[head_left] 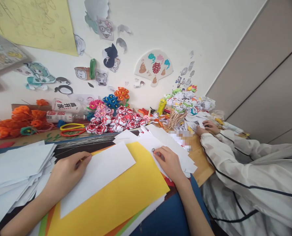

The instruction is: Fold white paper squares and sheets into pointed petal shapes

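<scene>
My left hand is closed in a pinch at the upper left edge of a white paper sheet. That sheet lies slanted on a yellow sheet, with orange, green and white sheets showing beneath. Between the thumb and fingertips of my right hand is a small shiny silver round object; its exact kind is too small to tell. My right hand rests over white papers beside the yellow sheet's right edge.
Stacked white paper lies at the left. Red-and-white paper flowers, orange flowers, wooden sticks and a yellow glue bottle line the wall. At right, another person's hands handle paper; their white sleeve is close by.
</scene>
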{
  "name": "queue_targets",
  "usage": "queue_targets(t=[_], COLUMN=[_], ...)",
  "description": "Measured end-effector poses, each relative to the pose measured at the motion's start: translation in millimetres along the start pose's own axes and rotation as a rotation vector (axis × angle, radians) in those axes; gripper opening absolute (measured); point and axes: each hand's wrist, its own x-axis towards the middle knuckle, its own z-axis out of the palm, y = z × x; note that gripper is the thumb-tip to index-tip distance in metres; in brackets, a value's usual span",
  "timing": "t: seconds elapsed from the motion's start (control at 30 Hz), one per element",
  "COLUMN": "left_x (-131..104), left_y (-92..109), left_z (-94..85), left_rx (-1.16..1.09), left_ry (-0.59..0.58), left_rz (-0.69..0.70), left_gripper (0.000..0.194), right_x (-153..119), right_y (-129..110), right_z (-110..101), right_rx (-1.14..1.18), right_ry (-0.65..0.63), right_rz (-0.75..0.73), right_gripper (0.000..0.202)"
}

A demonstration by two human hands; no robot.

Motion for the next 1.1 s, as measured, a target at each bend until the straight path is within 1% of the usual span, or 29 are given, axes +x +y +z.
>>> queue_targets(t=[0.2, 0.3, 0.5, 0.77, 1.1], left_x=[6, 7, 8, 7, 7], left_y=[-18, -24, -23, -23, -23], left_z=[14.5, 17.4, 17.0, 17.9, 18.7], left_rx=[0.005, -0.003, 0.015, 0.032, 0.048], left_ry=[0.046, 0.042, 0.038, 0.043, 0.044], left_rz=[-0.037, -0.031, -0.027, -0.018, -0.016], left_gripper=[0.033, 0.033, 0.034, 0.034, 0.034], right_x=[0, 1, 1, 1, 0], right_y=[1, 1, 0, 2, 5], right_z=[0, -1, -2, -1, 3], right_rx=[-0.027, -0.030, -0.013, 0.018, 0.021], right_ry=[-0.009, -0.021, -0.018, 0.002, 0.012], right_rz=[-0.009, -0.008, -0.008, -0.010, -0.002], right_gripper=[0.007, 0.006, 0.003, 0.010, 0.011])
